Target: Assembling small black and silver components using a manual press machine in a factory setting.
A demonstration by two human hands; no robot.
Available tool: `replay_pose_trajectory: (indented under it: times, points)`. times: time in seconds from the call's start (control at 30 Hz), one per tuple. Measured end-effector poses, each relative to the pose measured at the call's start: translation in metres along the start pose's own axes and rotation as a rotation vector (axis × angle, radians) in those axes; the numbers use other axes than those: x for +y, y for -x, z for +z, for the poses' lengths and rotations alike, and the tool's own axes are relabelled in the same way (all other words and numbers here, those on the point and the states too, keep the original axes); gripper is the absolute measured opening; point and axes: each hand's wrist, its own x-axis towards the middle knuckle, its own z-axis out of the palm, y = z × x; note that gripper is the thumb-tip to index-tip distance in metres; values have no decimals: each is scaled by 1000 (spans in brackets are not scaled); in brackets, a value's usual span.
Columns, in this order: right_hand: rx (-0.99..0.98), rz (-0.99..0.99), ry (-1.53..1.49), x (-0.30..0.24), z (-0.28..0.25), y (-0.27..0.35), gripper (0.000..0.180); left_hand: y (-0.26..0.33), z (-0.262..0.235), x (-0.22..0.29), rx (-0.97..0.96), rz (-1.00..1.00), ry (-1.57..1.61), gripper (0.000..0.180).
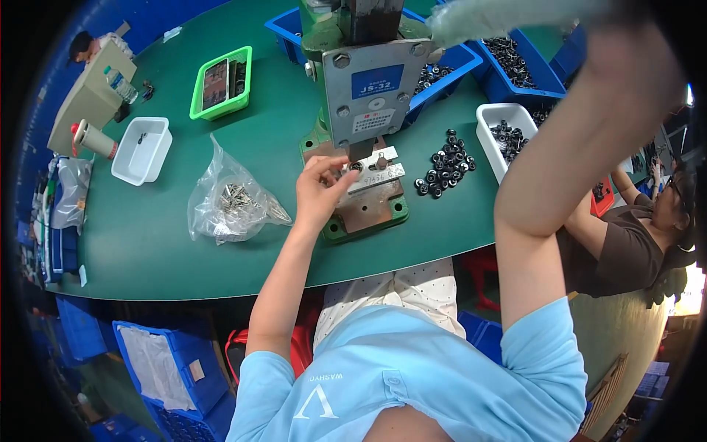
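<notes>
A small, round, dark part (356, 166) sits on the silvery fixture block (377, 180). The left hand (321, 186) has thumb and forefinger apart beside it; the blurred right hand's (624, 29) grip I cannot tell.

Smooth metal press plate (347, 101), crinkled plastic bag (213, 174)
</notes>
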Motion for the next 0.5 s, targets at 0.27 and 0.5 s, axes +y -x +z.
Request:
replay_pose_trajectory:
  times: [0.27, 0.5]
  points:
    - [-149, 27, 44, -33, -120, 82, 21, -29, 3, 2, -114, -260, 437, 37]
    - [-5, -7, 47, -30, -104, 124, 27, -31, 9, -18, -96, -286, 509, 36]
